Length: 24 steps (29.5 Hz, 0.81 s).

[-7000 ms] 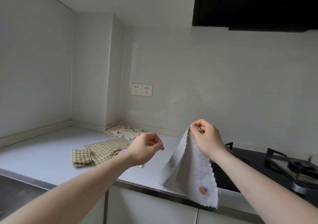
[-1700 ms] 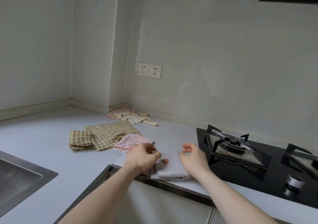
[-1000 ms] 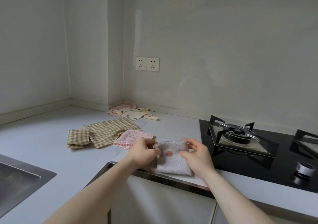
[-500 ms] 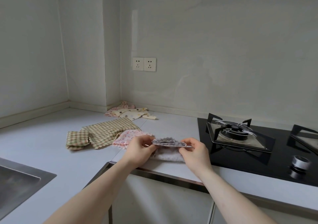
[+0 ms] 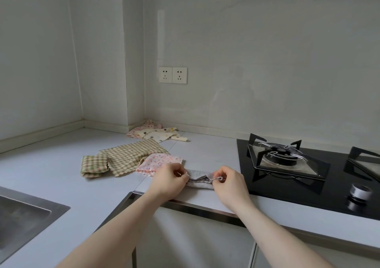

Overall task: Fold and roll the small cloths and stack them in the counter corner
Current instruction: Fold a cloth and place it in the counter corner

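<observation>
While folded into a narrow soft strip, grey cloth (image 5: 199, 178) lies on smooth desk (image 5: 51, 177). Left hand (image 5: 168, 180) and right hand (image 5: 228, 182) pinch its ends.

sink (image 5: 24, 216) L, cloths (image 5: 131, 158) ctr, stove (image 5: 308, 169) R

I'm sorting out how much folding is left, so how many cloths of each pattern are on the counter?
Grey cloth, pinched by left hand and right hand: 1
Green checked cloths: 2, one rolled, one flat
Pink dotted cloth: 1
Corner pile: at least 2, exact count unclear
Total: at least 6
</observation>
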{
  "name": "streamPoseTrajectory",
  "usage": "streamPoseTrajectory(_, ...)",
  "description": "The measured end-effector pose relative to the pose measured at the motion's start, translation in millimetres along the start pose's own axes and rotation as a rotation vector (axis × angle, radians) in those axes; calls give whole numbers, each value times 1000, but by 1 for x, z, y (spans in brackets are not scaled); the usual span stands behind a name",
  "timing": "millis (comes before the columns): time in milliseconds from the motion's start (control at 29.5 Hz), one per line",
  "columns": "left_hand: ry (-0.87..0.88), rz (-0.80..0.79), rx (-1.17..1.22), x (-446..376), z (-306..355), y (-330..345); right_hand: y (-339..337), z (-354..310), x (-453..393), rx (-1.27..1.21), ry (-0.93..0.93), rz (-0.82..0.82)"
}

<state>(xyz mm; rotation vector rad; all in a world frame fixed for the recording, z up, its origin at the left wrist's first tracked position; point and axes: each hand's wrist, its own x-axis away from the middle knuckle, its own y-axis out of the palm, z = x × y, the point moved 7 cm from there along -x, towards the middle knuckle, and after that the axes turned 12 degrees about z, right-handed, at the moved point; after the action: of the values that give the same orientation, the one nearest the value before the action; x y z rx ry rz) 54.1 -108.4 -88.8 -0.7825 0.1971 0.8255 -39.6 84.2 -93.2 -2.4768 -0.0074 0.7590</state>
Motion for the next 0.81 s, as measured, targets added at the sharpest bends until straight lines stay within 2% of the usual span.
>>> streamPoseTrajectory(169,14,6,-40,1,2,1,4,2,-2,2,78,-32)
streamPoseTrajectory(406,60,89,-122,-2,-1,-1,6,7,-6,89,19,11)
streamPoseTrajectory(812,26,-17,37,-3,-6,1,11,-1,0,199,-39,-120)
